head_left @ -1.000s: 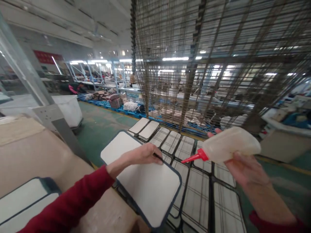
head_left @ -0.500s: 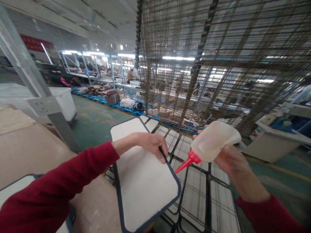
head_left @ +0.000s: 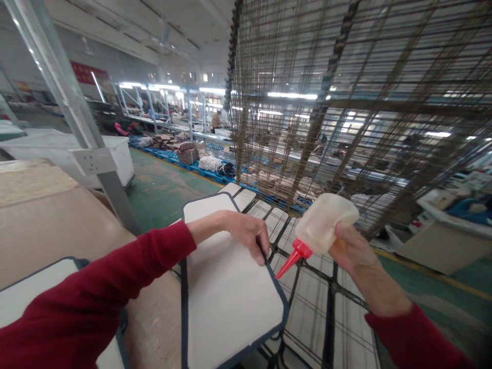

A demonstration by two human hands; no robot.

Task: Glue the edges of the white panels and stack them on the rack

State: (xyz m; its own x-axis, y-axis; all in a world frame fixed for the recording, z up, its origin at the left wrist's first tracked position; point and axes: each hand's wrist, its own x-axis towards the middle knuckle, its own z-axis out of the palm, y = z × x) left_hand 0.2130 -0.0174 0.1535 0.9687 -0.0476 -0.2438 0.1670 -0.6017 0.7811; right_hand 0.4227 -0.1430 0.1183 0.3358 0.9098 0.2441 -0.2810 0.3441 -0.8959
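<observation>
Overall, wire rack [head_left: 312,138]: thin crossing rods, lower section bearing pale rounded panels [head_left: 307,298], wires over them, presumably keeping them flat. Tan bench [head_left: 49,230] at left. Held panel [head_left: 230,307] between bench and rack: off-white matte face, rounded corners, dark blue-grey binding. Left hand [head_left: 246,233]: fingers pinching bound edge, likely steadying panel. Right hand [head_left: 355,252]: fingers wrapped round translucent, smooth-walled bottle [head_left: 319,220], tilted so red conical nozzle [head_left: 290,260] points at binding; contact cannot be told.
</observation>
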